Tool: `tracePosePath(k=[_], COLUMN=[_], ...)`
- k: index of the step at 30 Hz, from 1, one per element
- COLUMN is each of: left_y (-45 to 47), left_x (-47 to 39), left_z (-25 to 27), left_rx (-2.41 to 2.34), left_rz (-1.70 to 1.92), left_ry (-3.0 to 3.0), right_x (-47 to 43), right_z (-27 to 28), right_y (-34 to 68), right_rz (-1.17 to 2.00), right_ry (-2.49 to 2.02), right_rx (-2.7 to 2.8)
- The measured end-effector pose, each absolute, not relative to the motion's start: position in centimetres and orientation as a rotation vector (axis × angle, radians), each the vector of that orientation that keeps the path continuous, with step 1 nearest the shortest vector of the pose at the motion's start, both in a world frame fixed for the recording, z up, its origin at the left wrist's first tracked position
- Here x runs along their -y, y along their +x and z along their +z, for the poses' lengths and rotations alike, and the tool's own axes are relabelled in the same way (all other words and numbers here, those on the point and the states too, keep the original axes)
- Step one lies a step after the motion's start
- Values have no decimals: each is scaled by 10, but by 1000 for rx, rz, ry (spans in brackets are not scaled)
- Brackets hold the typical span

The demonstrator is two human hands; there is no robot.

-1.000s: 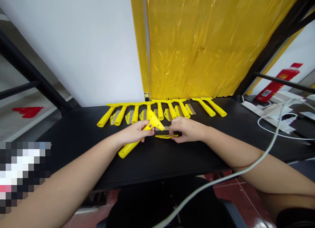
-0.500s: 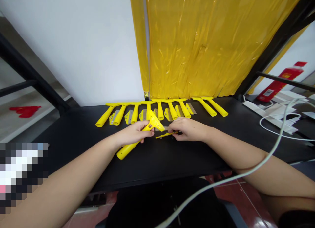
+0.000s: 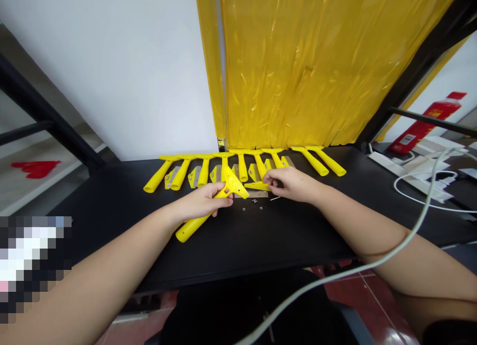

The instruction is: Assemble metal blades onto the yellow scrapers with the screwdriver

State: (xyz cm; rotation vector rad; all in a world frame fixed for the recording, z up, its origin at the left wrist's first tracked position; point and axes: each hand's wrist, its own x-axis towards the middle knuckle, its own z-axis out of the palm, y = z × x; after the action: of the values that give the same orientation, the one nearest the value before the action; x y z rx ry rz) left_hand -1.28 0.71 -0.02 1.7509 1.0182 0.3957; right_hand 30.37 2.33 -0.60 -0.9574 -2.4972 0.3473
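Note:
My left hand (image 3: pixel 210 201) is wrapped round a yellow scraper handle (image 3: pixel 194 227), its flat triangular head pointing away to the upper right. Just right of it, my right hand (image 3: pixel 285 183) pinches the end of a yellow scraper cover plate (image 3: pixel 257 185). Beneath that plate a metal blade (image 3: pixel 257 194) lies on the black table (image 3: pixel 231 250). Several small screws (image 3: pixel 255 201) and nuts (image 3: pixel 261 208) lie in front of the blade. A thin metal pin or key (image 3: pixel 275 199) rests below my right fingers.
Behind my hands stands a row of yellow scraper handles (image 3: pixel 158 175), with cover plates and blades (image 3: pixel 194 177) between several of them. A pale cable (image 3: pixel 328 280) crosses the foreground. At the right are a red bottle (image 3: pixel 427 124) and white power strips (image 3: pixel 428 178). Yellow film (image 3: pixel 298 66) hangs behind.
My right hand has lifted the yellow cover plate and moved it up and slightly right, away from the screws and nuts. My left hand keeps the scraper handle nearly still.

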Motion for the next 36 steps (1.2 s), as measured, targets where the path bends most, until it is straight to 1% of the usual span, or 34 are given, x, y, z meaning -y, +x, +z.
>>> tracePosePath(k=[6,15,22,36], left_y=[-12,-12,-11,-13], left_x=[-6,-8,-6,-7], left_z=[2,2,3,1], left_rx=[-991,-991,-986,-974], left_rz=[385,371,369,371], left_ry=[1769,1784,1766,1786], right_x=[-25,-24,-18,-13], right_z=[-17,-19,-16,-11], right_y=[291,289,282,281], right_rz=[175,134,330,452], right_ry=[-953,-824,-650,-822], right_rx=[2593,2611,2686,2698])
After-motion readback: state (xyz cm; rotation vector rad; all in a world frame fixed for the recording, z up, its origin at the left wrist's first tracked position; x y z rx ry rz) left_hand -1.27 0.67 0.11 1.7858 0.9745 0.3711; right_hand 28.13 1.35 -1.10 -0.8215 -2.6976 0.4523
